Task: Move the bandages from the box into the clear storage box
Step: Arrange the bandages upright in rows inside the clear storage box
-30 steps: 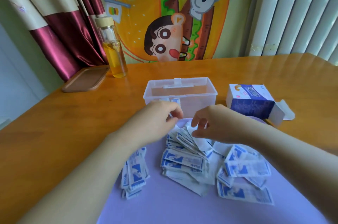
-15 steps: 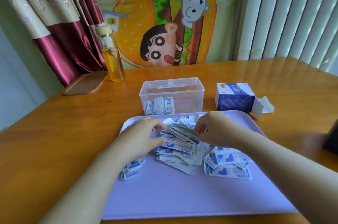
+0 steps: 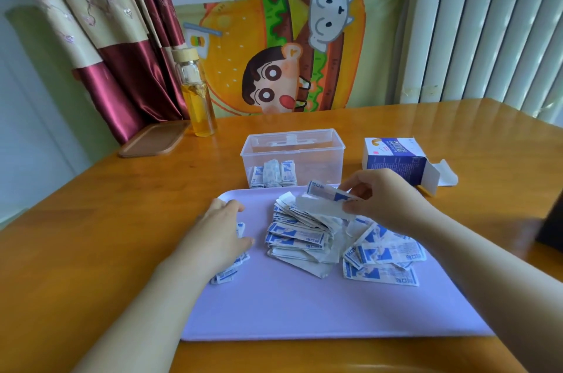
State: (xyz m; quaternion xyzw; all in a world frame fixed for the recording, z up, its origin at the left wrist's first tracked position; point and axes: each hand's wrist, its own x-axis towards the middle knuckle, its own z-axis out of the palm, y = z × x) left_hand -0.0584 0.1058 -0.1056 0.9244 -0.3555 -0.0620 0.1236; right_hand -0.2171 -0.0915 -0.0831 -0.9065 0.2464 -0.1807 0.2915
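So the right hand (image 3: pixel 387 199) sits just right of the frame's centre, its thumb and fingers pinching a few lifted bandages (image 3: pixel 327 200) by one end, so they stick out toward the left above the main pile (image 3: pixel 300 235). That pile lies in the middle of the purple tray (image 3: pixel 304 305), with a looser heap (image 3: pixel 384 254) just to its right, under the right forearm. The left hand (image 3: pixel 219 232) is centre-left, palm down with the fingers loosely bent, resting on a small stack (image 3: pixel 233 269) near the tray's left edge; it doesn't look like it's actually gripping anything. Right above the tray's top edge is the clear storage box (image 3: pixel 292 156), lid off, with a handful of stored bandages (image 3: pixel 274 174) standing up against its front-left wall. To the right of it the blue and white cardboard box (image 3: pixel 396 159) lies on its side with the end flap hanging open toward the right. Everything's on an orange-brown wooden table (image 3: pixel 91 251). Further up and left there's a glass bottle (image 3: pixel 198 95) with yellow liquid beside a flat wooden tray (image 3: pixel 155 139). Behind the table you get a red and beige curtain (image 3: pixel 122 53) upper left, a cartoon burger cloth (image 3: pixel 283 53) top centre, and white vertical blinds (image 3: pixel 487 22) upper right. Something dark (image 3: pixel 553 226) pokes in at the right edge, can't tell what.
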